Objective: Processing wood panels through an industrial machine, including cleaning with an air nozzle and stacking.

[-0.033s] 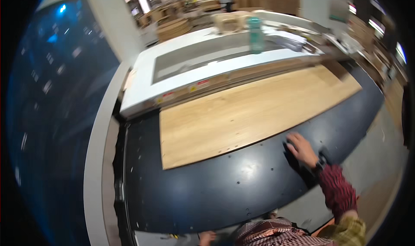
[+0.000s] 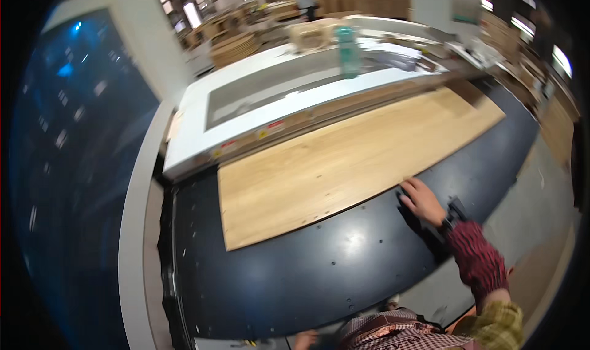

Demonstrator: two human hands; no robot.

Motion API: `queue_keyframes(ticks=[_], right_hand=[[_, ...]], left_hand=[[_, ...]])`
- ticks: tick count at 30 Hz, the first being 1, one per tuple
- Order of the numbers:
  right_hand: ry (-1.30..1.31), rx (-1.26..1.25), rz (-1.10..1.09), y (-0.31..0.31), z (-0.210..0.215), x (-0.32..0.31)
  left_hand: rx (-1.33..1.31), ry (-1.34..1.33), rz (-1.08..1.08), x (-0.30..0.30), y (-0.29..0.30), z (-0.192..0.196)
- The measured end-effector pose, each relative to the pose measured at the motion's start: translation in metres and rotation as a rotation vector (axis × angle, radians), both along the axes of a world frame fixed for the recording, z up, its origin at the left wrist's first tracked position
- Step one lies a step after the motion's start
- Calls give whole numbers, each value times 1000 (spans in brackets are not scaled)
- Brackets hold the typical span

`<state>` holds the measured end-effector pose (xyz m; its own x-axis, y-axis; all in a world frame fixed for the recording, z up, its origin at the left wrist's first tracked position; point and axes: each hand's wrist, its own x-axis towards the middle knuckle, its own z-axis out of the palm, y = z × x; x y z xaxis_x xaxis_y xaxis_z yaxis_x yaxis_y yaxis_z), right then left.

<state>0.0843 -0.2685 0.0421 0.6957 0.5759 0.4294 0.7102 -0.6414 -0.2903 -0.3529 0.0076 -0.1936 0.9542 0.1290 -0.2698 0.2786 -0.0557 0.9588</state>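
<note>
A long wood-grain board (image 2: 332,172) lies flat on a dark, smooth table (image 2: 295,288), with small holes along its near edge. At that edge, right of the middle, is my right hand (image 2: 424,204), fingers stretched out and apart, holding nothing. Its fingertips are at the board's edge; I cannot tell whether they press on it. A dark band sits on the wrist, above a dark red sleeve. My left hand (image 2: 305,339) shows only in part at the lower edge, below the table's near rim. Blur and the frame's edge hide its fingers.
Behind the board runs a white machine housing (image 2: 184,138) with a grey window. A green bottle (image 2: 348,58) stands on it beside a clear plastic bag (image 2: 399,60). A tall dark blue panel (image 2: 80,165) rises at the left. Far back, a person (image 2: 306,6) stands among stacked wood.
My right hand has moved nearer to the board, its fingertips now at the near edge. The whole view has shifted slightly; the left hand stays low at the frame's edge.
</note>
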Motion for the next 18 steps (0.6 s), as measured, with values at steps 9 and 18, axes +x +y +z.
queue_keyframes(ticks=[9,18], right_hand=[[-128,-172,-267,-26,-44,82],[-159,-113,-106,-59,-33,2]], left_hand=[[-75,14,-167,104,-116,161],[-336,30,69,154,-196,235]])
